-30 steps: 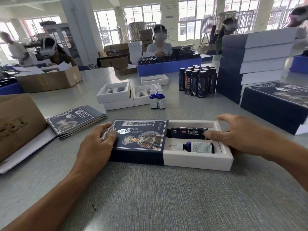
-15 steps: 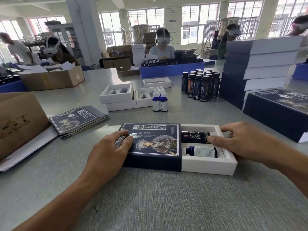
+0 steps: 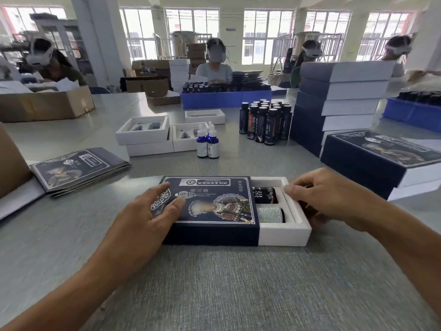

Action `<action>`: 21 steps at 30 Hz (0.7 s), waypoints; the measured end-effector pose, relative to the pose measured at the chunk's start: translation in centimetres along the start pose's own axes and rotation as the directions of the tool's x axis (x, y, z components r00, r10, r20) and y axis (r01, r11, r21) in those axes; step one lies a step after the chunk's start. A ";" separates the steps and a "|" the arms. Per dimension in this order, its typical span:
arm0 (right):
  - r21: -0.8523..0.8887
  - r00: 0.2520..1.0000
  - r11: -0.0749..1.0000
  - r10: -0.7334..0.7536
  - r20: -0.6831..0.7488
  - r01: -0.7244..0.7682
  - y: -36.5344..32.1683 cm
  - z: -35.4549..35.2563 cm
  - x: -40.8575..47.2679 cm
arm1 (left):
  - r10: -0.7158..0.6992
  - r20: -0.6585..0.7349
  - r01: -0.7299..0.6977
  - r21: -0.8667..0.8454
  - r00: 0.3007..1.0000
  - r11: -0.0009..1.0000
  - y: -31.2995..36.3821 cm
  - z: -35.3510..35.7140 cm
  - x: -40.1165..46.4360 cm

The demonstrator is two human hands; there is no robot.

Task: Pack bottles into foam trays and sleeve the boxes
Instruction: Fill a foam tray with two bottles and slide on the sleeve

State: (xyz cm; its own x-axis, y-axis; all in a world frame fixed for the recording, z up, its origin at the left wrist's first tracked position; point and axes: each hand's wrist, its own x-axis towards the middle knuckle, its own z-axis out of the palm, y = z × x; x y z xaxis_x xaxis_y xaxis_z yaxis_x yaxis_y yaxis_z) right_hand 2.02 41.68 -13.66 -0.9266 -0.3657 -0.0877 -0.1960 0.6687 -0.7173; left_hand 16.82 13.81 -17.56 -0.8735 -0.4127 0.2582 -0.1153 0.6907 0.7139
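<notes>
The box [image 3: 284, 231] lay on the grey table [image 3: 214, 283] between the two hands, most of it already inside the dark sleeve [image 3: 210, 211], only its right end showing. The left hand [image 3: 148, 216] lay flat on the sleeve's left end, fingers spread and pressing down on the printed top, thumb beside them; it gripped nothing. The right hand [image 3: 327, 199] met the box's bare end, fingertips curled over the far right rim and the thumb low against the end wall, so the white wall was pinched lightly between them. The sleeve was navy with a white border, a portrait in ornate dress and lines of white lettering. The exposed end of the box was white, with a white foam tray [image 3: 290, 212] set in it. Two bottles lay side by side in the tray, half hidden by the sleeve: a dark bottle [image 3: 266, 195] with a white character on the far side, and a bottle with a white label [image 3: 270, 215] nearer. Both forearms reached in from the lower corners, wrists low over the table. Beyond stood two dropper bottles [image 3: 207, 144], a cluster of dark bottles [image 3: 265, 121], open empty trays [image 3: 143, 132], a stack of sleeved boxes [image 3: 338, 101] at right and flat sleeves [image 3: 76, 168] at left.
</notes>
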 end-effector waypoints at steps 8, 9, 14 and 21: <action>-0.027 0.996 0.998 -0.064 -0.055 0.063 0.2 0.6 0.0 | 0.011 -0.017 -0.011 -0.036 1.000 0.999 -0.6 0.2 0.4; -0.009 0.996 0.998 -0.065 -0.053 0.065 0.3 0.7 0.1 | 0.012 -0.018 -0.013 -0.038 1.000 0.999 -0.6 0.2 0.4; 0.139 0.996 0.986 -0.088 -0.006 0.088 0.3 1.4 0.2 | 0.019 -0.019 -0.020 -0.025 1.000 1.000 -0.8 0.1 0.5; 0.243 0.989 0.963 -0.135 0.057 0.118 -0.2 2.0 -0.4 | 0.021 -0.022 -0.022 -0.005 1.000 1.000 -0.8 0.1 0.6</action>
State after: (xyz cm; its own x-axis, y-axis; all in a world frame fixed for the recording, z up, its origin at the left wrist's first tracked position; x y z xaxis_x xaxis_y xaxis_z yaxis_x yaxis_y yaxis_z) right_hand 3.02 40.44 -14.86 -0.8716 -0.4893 -0.0293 -0.2196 0.4432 -0.8691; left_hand 16.33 13.10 -18.03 -0.8650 -0.4110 0.2879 -0.0943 0.6966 0.7112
